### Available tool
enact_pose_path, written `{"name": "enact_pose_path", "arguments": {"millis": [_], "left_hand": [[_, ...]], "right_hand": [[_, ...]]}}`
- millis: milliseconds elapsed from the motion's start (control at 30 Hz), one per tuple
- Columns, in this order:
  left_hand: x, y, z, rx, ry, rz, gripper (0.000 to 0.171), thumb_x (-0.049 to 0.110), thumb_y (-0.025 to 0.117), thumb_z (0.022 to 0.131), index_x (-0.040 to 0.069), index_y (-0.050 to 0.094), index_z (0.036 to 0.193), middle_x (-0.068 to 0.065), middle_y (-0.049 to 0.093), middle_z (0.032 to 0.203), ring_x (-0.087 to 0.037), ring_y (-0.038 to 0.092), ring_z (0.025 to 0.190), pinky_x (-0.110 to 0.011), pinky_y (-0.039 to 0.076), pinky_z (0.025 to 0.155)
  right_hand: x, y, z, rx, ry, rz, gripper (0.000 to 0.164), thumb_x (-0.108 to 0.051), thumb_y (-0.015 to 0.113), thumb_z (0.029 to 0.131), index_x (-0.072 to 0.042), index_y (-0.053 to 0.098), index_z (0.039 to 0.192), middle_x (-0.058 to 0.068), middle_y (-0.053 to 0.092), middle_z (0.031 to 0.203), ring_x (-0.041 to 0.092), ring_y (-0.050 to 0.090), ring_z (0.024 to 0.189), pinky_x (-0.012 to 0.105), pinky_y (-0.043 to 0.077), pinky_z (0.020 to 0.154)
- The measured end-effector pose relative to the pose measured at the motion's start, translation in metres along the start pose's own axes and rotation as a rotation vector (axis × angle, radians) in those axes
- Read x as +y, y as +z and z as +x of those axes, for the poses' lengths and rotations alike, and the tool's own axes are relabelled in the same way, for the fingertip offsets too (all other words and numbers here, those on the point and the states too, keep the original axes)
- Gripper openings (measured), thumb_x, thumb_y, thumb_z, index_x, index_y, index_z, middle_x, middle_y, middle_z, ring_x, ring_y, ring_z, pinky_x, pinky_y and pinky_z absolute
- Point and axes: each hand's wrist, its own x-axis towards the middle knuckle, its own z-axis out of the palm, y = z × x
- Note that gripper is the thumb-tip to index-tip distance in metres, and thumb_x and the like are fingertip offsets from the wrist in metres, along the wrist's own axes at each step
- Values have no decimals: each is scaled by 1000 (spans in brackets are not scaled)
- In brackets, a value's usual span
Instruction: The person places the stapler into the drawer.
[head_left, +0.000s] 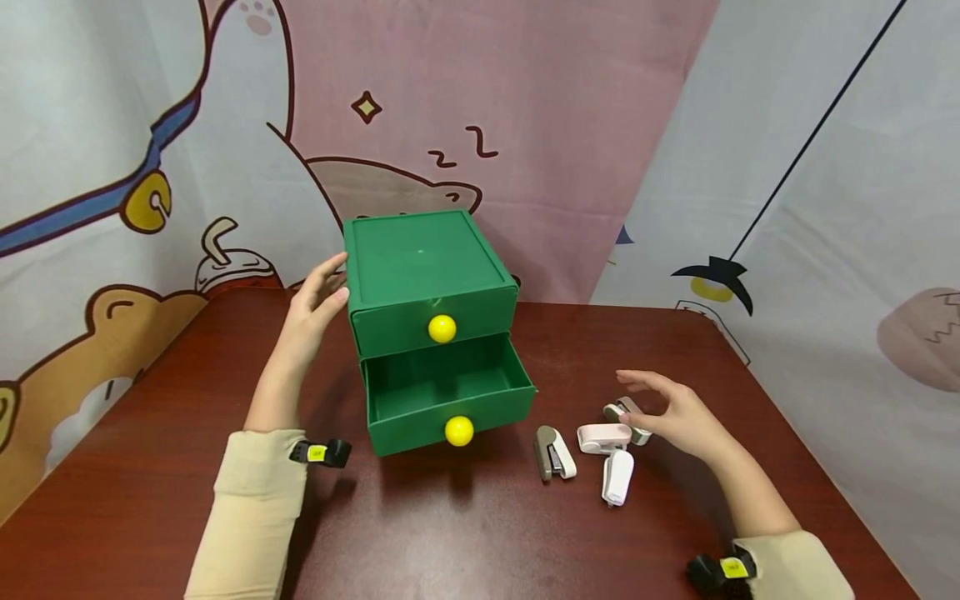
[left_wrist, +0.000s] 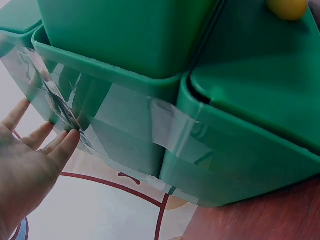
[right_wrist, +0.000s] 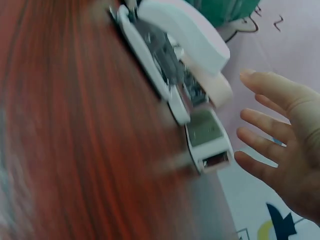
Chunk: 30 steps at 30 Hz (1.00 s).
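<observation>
A green two-drawer box (head_left: pixel 427 258) with yellow ball knobs stands on the table, its lower drawer (head_left: pixel 375 396) pulled out. My left hand (head_left: pixel 311 308) touches the box's left side. In the left wrist view, that hand's fingertips (left_wrist: pixel 72 136) rest against clear tape on the green wall. My right hand (head_left: pixel 686 421), fingers spread and slightly bent, hovers by a grey-and-white stapler (head_left: pixel 640 435) and holds nothing. Close by lie a pink stapler (head_left: pixel 600 437) and a white stapler (head_left: pixel 617 479). Another grey-and-white stapler (head_left: pixel 566 462) lies nearer the drawer.
The dark red-brown wooden table (head_left: pixel 480 542) carries everything. Behind it hangs a cartoon-printed cloth (head_left: pixel 555 125), close to the back of the box. A yellow knob (head_left: pixel 459 431) sticks out from the lower drawer's front.
</observation>
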Motion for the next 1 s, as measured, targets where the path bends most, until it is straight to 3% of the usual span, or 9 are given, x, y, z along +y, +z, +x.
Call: {"name": "enact_pose_path", "arguments": {"millis": [133, 367, 533, 800, 1000], "left_hand": [[0, 0, 1, 1, 5, 1, 52, 17, 48, 99, 11, 35, 149, -15, 36, 147, -27, 32, 136, -50, 26, 106], [0, 0, 0, -1, 3, -2, 52, 16, 48, 99, 10, 34, 149, -14, 35, 148, -28, 31, 136, -51, 25, 106], [0, 0, 0, -3, 2, 0, 52, 17, 47, 99, 10, 34, 149, -13, 34, 148, -28, 31, 136, -51, 25, 107], [0, 0, 0, -1, 0, 11, 52, 18, 47, 99, 11, 34, 150, -12, 33, 149, -28, 31, 136, -52, 25, 107], [1, 0, -1, -6, -2, 9, 52, 17, 47, 100, 12, 34, 150, -11, 33, 150, -28, 30, 137, -52, 25, 106]], "right_hand": [[14, -3, -1, -92, -3, 57, 66, -23, 78, 81, -7, 50, 138, 17, 55, 131, 34, 51, 116, 55, 42, 88], [28, -7, -5, -168, -69, 90, 67, -18, 77, 82, -1, 47, 139, 17, 52, 134, 25, 51, 117, 38, 47, 87], [32, -6, -8, -214, -57, 76, 68, -17, 78, 81, 0, 47, 139, 13, 56, 129, 20, 52, 112, 36, 45, 89], [34, -1, -10, -188, -49, 35, 65, -13, 80, 78, -3, 51, 136, 9, 58, 123, 21, 52, 107, 40, 42, 88], [32, 0, -9, -144, -41, 5, 62, -19, 82, 77, -5, 56, 132, 8, 58, 121, 19, 52, 100, 37, 45, 82]]}}
